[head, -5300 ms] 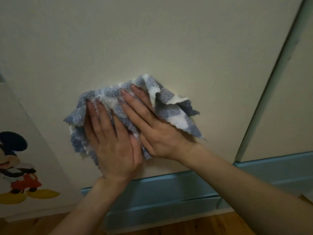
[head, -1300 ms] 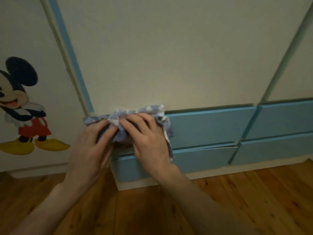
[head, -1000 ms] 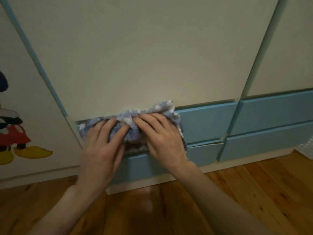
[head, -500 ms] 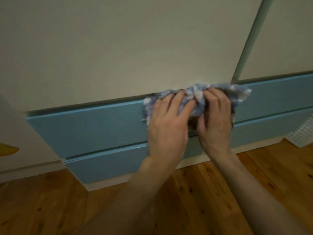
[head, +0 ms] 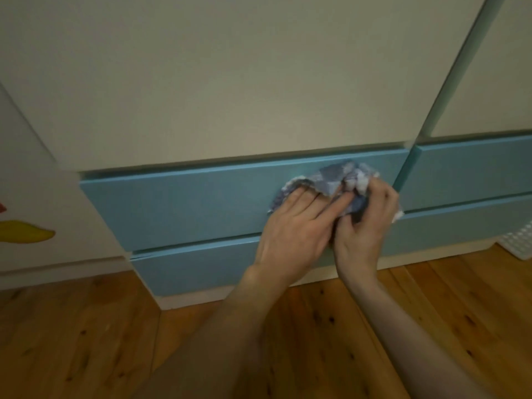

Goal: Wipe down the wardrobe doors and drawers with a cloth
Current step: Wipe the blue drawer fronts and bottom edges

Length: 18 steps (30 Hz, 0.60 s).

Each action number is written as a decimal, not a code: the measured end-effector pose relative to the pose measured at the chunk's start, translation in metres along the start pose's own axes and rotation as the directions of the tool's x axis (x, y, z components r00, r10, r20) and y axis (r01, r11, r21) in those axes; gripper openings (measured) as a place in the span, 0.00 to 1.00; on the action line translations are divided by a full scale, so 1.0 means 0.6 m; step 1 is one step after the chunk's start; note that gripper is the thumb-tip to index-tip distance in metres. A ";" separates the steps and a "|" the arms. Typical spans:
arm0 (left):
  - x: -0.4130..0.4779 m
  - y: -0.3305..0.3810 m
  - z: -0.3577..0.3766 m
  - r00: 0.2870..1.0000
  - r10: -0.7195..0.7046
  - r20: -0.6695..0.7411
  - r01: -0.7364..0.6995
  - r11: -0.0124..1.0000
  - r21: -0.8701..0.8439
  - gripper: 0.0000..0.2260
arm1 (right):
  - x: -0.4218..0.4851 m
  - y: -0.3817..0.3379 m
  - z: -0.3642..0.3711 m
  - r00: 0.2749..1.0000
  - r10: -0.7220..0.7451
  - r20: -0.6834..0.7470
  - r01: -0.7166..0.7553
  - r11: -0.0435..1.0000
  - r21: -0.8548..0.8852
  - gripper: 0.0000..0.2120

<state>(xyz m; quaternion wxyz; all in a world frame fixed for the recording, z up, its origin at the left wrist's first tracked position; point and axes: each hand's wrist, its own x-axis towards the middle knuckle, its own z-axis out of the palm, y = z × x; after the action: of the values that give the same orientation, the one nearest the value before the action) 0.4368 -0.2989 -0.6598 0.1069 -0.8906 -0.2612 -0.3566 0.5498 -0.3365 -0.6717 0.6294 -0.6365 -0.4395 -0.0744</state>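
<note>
A crumpled blue-and-white checked cloth (head: 336,180) is pressed against the right end of the upper blue drawer front (head: 178,205). My left hand (head: 296,234) lies flat on the cloth's left part with fingers spread. My right hand (head: 365,226) grips the bunched right part of the cloth, near the blue vertical strip between the cabinet sections. Below runs a lower blue drawer front (head: 195,269). Above is a large cream wardrobe door (head: 230,82). Most of the cloth is hidden under my hands.
A second cream door (head: 495,82) and more blue drawers (head: 472,171) continue to the right. A side panel on the left carries a cartoon sticker's yellow shoe (head: 26,234). Wooden floor (head: 86,341) lies below. A white ribbed object (head: 518,243) sits at the right edge.
Both hands with the cloth have slid right along the upper drawer, from its left end to its right end. Before that, they wiped the cream door above.
</note>
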 end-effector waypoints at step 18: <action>-0.217 -0.244 -0.208 0.992 -0.091 -0.086 0.113 0.944 0.310 0.21 | -0.121 -0.193 0.147 0.779 -0.457 0.429 0.405 0.889 0.212 0.25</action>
<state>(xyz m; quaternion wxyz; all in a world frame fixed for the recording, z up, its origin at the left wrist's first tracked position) 0.2058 -0.2734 -0.6588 0.2379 -0.8345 -0.3564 -0.3465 0.3897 -0.3148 -0.6509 0.5040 -0.4827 -0.7152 -0.0371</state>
